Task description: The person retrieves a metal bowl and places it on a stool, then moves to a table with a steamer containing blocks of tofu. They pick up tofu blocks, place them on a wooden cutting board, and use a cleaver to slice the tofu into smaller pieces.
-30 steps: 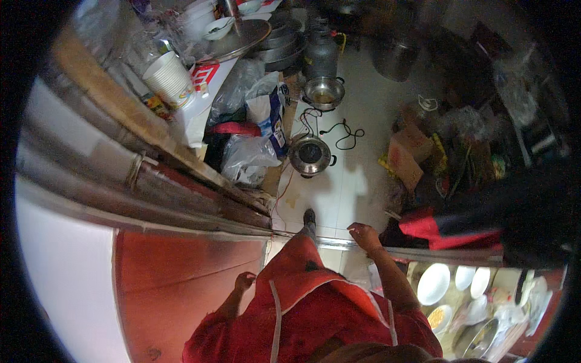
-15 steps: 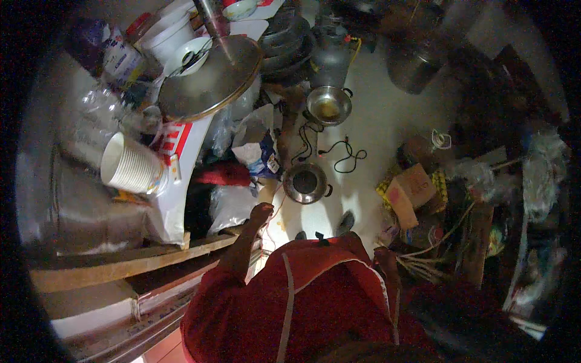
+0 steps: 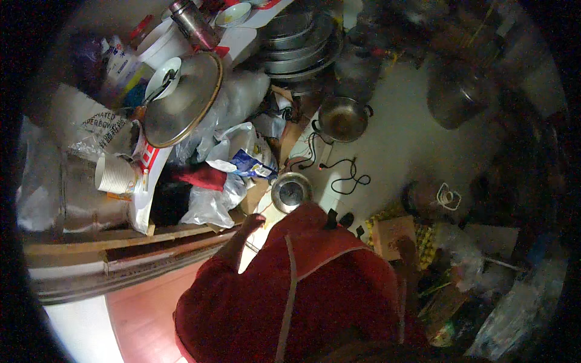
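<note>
My left hand point(image 3: 256, 222) hangs at my left side with its fingers curled; whether anything is in it I cannot make out. Beyond it on the floor stands a round shiny metal pan point(image 3: 306, 193) with a dark centre, partly covered by my red jacket point(image 3: 339, 290). My right hand point(image 3: 407, 247) hangs in shadow at my right side, in front of a cardboard box point(image 3: 387, 231). Its fingers are too dark to read. Farther off sits a two-handled metal wok point(image 3: 343, 121), with a black cable point(image 3: 348, 189) lying near it.
At the left a cluttered table holds a big glass lid point(image 3: 187, 100), stacked paper cups point(image 3: 115, 173) and a white bowl point(image 3: 163, 78). Plastic bags point(image 3: 212, 199) lie beside it. Stacked metal basins point(image 3: 296, 51) stand far off; plastic wrapping point(image 3: 466, 254) is at right.
My view has swung and moved forward, so the pan is now partly behind my jacket. My right hand now appears before the cardboard box. Both pans stay on the floor.
</note>
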Tool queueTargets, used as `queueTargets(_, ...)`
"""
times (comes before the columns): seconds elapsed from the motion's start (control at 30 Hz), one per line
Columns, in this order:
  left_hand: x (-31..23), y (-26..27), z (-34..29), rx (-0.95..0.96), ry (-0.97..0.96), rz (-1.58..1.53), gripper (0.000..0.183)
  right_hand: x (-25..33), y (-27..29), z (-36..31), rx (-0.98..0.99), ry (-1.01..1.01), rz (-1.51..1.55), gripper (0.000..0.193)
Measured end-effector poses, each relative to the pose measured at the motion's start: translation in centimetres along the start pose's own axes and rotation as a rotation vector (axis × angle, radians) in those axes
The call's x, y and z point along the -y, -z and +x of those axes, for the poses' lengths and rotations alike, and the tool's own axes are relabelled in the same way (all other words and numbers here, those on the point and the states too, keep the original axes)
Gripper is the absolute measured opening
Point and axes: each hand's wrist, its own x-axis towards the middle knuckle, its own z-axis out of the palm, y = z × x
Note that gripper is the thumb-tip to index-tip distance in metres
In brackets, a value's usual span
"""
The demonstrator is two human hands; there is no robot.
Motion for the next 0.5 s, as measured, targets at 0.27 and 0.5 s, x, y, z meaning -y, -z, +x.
queueTargets(0.27, -12.4, -6.5, 5.4, -0.046, -0.103, 0.350, 0.019, -0.6, 8.8, 12.1, -0.031, 0.037, 0.090, 0.030)
queueTargets(0.5, -18.4, -9.6, 19.0, 0.136, -0.043, -0.147, 0.019, -1.7, 10.1, 20.7, 0.070, 0.007, 0.135, 0.032)
